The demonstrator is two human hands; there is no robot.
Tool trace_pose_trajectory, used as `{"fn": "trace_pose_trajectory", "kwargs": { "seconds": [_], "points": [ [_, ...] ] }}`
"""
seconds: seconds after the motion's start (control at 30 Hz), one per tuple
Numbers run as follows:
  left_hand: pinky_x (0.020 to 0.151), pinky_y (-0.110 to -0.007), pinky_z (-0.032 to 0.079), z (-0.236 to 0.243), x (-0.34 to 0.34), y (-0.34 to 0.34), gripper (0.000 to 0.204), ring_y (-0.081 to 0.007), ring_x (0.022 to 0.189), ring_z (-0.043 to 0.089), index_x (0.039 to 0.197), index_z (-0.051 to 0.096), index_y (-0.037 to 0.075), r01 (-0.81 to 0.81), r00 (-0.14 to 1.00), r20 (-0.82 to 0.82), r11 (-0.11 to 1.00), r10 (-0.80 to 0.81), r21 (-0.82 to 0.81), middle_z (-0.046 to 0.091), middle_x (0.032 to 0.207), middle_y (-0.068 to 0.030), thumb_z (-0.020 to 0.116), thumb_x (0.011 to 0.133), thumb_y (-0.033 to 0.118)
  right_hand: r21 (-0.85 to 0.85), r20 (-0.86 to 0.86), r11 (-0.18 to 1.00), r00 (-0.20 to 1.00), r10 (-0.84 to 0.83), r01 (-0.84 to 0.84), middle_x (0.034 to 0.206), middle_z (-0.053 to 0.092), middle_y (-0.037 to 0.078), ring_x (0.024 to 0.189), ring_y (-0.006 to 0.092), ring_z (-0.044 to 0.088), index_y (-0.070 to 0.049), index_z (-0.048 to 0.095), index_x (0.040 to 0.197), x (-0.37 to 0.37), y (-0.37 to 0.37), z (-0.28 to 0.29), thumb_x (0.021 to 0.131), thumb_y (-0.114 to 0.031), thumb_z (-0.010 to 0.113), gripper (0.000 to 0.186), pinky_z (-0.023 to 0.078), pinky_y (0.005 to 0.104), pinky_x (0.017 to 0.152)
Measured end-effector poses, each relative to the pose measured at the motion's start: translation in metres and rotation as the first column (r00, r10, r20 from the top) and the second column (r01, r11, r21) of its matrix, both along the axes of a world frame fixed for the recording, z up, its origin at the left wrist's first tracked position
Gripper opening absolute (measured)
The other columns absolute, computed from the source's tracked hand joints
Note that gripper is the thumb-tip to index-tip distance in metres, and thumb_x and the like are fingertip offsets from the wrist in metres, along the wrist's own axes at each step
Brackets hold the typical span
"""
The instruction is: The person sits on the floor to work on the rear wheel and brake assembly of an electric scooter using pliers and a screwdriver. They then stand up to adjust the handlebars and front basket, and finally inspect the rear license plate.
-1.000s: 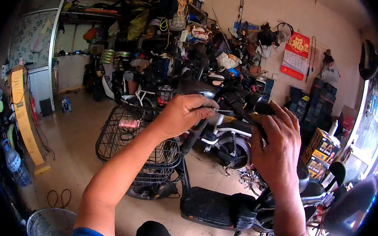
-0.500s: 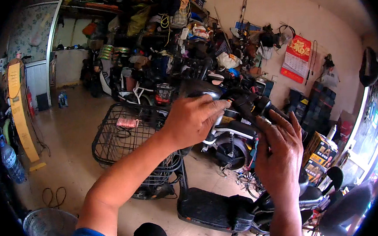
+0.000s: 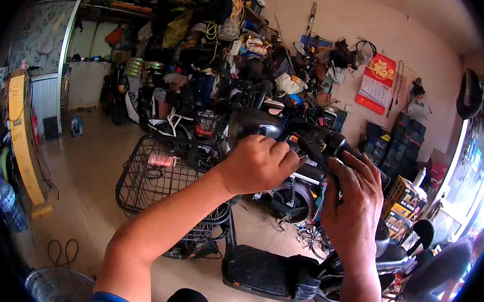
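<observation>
A black electric scooter stands in front of me, its handlebar (image 3: pixel 314 138) turned toward my hands. My right hand (image 3: pixel 353 197) is closed around the black handlebar grip (image 3: pixel 338 143), fingers over the top. Just left of it, my left hand (image 3: pixel 260 163) is curled with its fingertips pressed together beside the bar's control housing; whatever they hold is hidden. Behind that hand shows the scooter's dark, glossy front cover (image 3: pixel 254 122). A black wire basket (image 3: pixel 138 182) is under my left forearm, with a spool of pink thread or wire (image 3: pixel 162 160) in it.
The scooter's black footboard (image 3: pixel 260 271) extends below my hands. A clear bin (image 3: pixel 59 292) stands at lower left, near a large water bottle (image 3: pixel 9 201) and a yellow upright panel (image 3: pixel 22 137). Stacked boxes (image 3: pixel 403 202) are at right. Another wheeled vehicle (image 3: pixel 292 200) and piled goods lie beyond.
My left hand has shifted slightly down and right, and its outstretched fingers have curled in. My right hand stays at the grip. The view has tilted a little.
</observation>
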State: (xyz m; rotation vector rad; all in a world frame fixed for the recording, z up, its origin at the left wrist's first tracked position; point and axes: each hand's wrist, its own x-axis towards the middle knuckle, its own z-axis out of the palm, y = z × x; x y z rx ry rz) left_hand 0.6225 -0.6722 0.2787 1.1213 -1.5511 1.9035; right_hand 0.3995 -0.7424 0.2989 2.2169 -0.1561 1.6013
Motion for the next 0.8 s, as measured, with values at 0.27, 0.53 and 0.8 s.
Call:
{"fn": "trace_pose_trajectory", "kwargs": {
  "seconds": [0.27, 0.53, 0.8],
  "points": [
    [0.057, -0.034, 0.046, -0.006, 0.004, -0.013, 0.012, -0.0174, 0.063, 0.063, 0.085, 0.061, 0.012, 0.009, 1.0, -0.027, 0.998, -0.011, -0.057, 0.057, 0.075, -0.0013, 0.067, 0.088, 0.023, -0.025, 0.004, 1.0, 1.0, -0.01, 0.011, 0.108, 0.074, 0.019, 0.118, 0.0361, 0.065, -0.002, 0.073, 0.112, 0.002, -0.001, -0.001, 0.079, 0.001, 0.07, 0.033, 0.046, 0.0509, 0.109],
    [0.054, -0.033, 0.05, 0.004, 0.006, -0.011, 0.029, -0.0175, 0.061, 0.06, 0.079, 0.056, 0.013, 0.112, 0.993, 0.038, 0.987, -0.108, -0.117, 0.051, 0.074, -0.0003, 0.082, 0.081, 0.026, -0.084, -0.096, 0.996, 0.995, 0.008, -0.016, 0.107, 0.075, 0.017, 0.109, 0.0339, 0.07, -0.003, 0.078, 0.107, -0.007, -0.01, 0.012, 0.081, 0.001, 0.075, 0.027, 0.05, 0.0496, 0.107],
    [0.056, -0.034, 0.051, 0.01, 0.013, -0.016, 0.027, -0.02, 0.064, 0.062, 0.083, 0.062, 0.012, 0.248, 0.966, -0.063, 0.969, -0.249, -0.019, 0.054, 0.076, -0.0005, 0.085, 0.078, 0.024, 0.106, -0.13, 0.992, 0.988, 0.084, -0.071, 0.104, 0.077, 0.015, 0.114, 0.0333, 0.069, -0.004, 0.08, 0.107, -0.019, -0.018, 0.029, 0.077, 0.003, 0.077, 0.031, 0.053, 0.0443, 0.103]
  ]
}}
